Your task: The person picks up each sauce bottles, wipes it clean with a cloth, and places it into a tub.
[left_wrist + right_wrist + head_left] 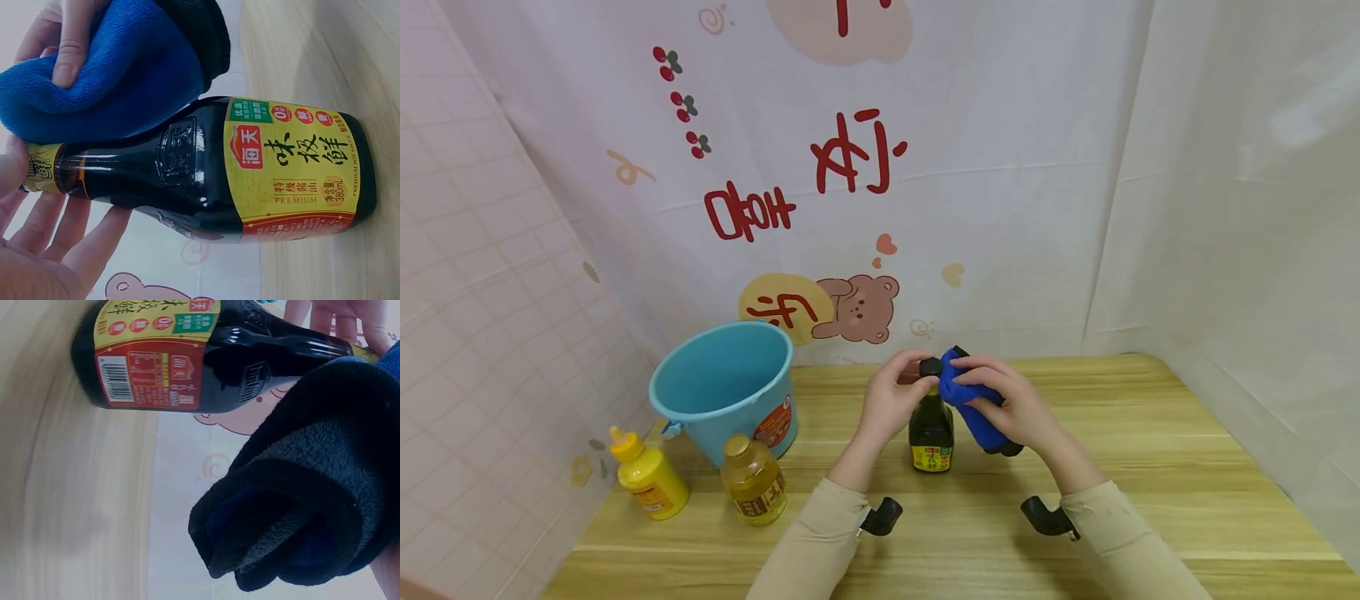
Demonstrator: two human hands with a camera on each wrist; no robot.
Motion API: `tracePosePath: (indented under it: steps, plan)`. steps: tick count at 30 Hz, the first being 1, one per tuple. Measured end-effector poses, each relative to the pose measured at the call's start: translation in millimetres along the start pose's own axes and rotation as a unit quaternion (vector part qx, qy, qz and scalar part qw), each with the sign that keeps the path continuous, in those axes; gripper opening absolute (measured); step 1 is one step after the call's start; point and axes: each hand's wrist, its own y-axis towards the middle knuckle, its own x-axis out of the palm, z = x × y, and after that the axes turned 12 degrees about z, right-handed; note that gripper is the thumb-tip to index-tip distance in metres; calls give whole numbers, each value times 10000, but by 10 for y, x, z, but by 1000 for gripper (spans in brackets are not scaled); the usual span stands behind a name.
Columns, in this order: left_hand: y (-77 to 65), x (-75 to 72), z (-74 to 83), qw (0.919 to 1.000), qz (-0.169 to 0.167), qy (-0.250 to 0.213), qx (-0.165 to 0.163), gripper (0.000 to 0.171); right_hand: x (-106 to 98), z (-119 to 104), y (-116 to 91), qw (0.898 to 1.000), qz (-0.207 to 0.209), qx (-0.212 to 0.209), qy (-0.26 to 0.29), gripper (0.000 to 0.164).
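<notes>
A dark soy sauce bottle (931,429) with a yellow label (294,169) stands upright on the table. My left hand (889,398) pinches its top, thumb on one side and fingers on the other, around the black cap (931,367). In my right hand (1017,407) is a bunched blue cloth (979,423) with dark edging, gripped between thumb and fingers. The cloth is up against the bottle's neck, and its folded dark end (294,512) hangs beside the bottle in the right wrist view.
To the left stand a light blue bucket (730,421), a clear bottle of golden liquid (754,483) and a yellow squeeze bottle (653,479). A printed white curtain (1015,183) closes off the back of the wooden table (1112,467).
</notes>
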Motion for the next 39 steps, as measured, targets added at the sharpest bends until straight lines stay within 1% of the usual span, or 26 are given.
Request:
tracePosePath:
  steps: [7, 16, 26, 31, 39]
  plan:
    - [-8, -2, 12, 10000, 18, -26, 25, 30, 39, 20, -57, 9997, -37, 222, 82, 43]
    - [-18, -3, 22, 10000, 27, -44, 45, 29, 67, 39, -152, 9996, -245, 118, -6, 45]
    - [-31, 5, 24, 10000, 41, -17, 54, 29, 65, 165, -339, 9966, -766, -5, -296, 50]
    - [-35, 9, 26, 9999, 49, 42, 79, 29, 52, 184, -393, 9949, -924, -62, -409, 49]
    - [-40, 8, 32, 9999, 83, 57, 99, 28, 19, 240, -503, 9915, -1209, 53, -474, 49]
